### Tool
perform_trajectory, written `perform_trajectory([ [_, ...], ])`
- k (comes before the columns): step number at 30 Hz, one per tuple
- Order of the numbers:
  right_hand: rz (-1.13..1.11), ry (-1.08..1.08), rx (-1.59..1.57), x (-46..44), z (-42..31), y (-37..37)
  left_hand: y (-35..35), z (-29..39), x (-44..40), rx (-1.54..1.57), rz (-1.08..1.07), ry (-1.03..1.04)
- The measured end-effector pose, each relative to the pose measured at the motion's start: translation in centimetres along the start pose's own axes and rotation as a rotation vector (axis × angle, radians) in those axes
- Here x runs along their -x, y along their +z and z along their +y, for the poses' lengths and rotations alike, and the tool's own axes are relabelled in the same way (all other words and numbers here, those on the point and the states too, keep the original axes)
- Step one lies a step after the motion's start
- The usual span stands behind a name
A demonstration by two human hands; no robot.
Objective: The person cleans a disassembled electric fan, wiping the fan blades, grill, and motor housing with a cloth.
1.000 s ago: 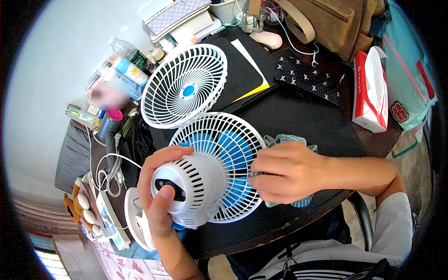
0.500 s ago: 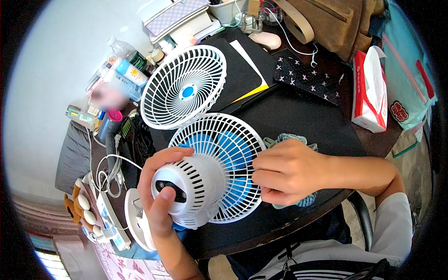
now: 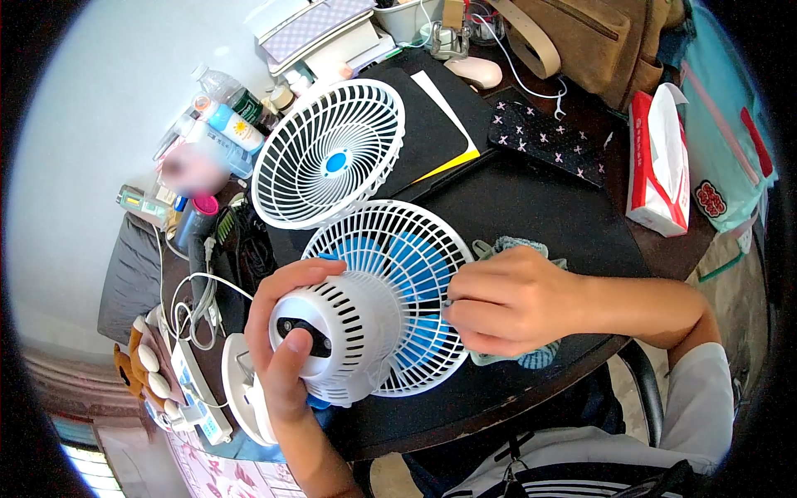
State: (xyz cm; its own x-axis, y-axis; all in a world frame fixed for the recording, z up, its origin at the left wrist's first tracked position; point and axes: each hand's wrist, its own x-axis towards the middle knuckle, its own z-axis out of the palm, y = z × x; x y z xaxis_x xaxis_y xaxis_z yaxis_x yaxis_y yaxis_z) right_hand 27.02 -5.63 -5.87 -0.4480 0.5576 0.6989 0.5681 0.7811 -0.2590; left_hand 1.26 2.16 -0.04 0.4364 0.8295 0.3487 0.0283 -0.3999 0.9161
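A white fan with blue blades (image 3: pixel 357 332) lies tilted at the table's front edge, its motor housing towards me. My left hand (image 3: pixel 286 332) is wrapped round that housing, thumb on its black end panel. At the right rim of the fan's rear grille (image 3: pixel 403 224), my right hand (image 3: pixel 510 303) is closed on a grey-green knitted cloth (image 3: pixel 541 358). Part of the cloth hangs out below and above the fingers, and a bit of it touches the grille bars. The detached white front grille (image 3: pixel 290 178), with a blue centre, rests behind the fan.
The white fan base (image 3: pixel 241 390) stands left of the housing, near a power strip (image 3: pixel 199 398) and cables. Bottles (image 3: pixel 232 124) line the wall side. Behind are a mouse (image 3: pixel 473 72), a patterned black pouch (image 3: pixel 544 141) and a brown bag (image 3: pixel 598 41). A tissue pack (image 3: pixel 656 166) lies right.
My right hand has shifted slightly at the grille's right rim, with the cloth in it. My left hand keeps its hold on the housing.
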Motion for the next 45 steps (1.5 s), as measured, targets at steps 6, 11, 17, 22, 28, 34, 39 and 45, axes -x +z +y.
perform_trajectory([
  [6, -0.039, 0.042, 0.006, -0.2, -0.1, -0.5, 0.0, -0.1, 0.1, -0.001, -0.004, -0.011],
  [11, -0.103, 0.084, 0.015, -0.1, -0.2, -1.0, 0.0, 0.0, 0.0, -0.006, -0.006, -0.004],
  [17, -0.053, 0.058, -0.006, -0.3, -0.1, -0.9, 0.0, -0.1, 0.0, -0.003, 0.003, -0.004],
  [22, -0.05, 0.05, -0.035, 0.0, -0.2, -0.3, -0.1, -0.2, 0.0, -0.003, -0.004, 0.0],
  [28, -0.093, 0.07, -0.032, -0.1, -0.1, -0.7, -0.2, -0.1, 0.0, 0.0, -0.015, -0.01],
  [34, -0.105, 0.095, -0.034, -0.1, -0.1, -0.8, -0.2, -0.2, 0.1, 0.005, -0.011, -0.006],
  [39, -0.155, 0.1, -0.005, 0.1, -0.1, -1.0, -0.1, -0.3, 0.1, 0.009, -0.005, 0.001],
  [45, 0.009, 0.016, -0.029, -0.3, 0.0, -0.3, -0.1, -0.4, 0.1, 0.018, -0.001, 0.0],
])
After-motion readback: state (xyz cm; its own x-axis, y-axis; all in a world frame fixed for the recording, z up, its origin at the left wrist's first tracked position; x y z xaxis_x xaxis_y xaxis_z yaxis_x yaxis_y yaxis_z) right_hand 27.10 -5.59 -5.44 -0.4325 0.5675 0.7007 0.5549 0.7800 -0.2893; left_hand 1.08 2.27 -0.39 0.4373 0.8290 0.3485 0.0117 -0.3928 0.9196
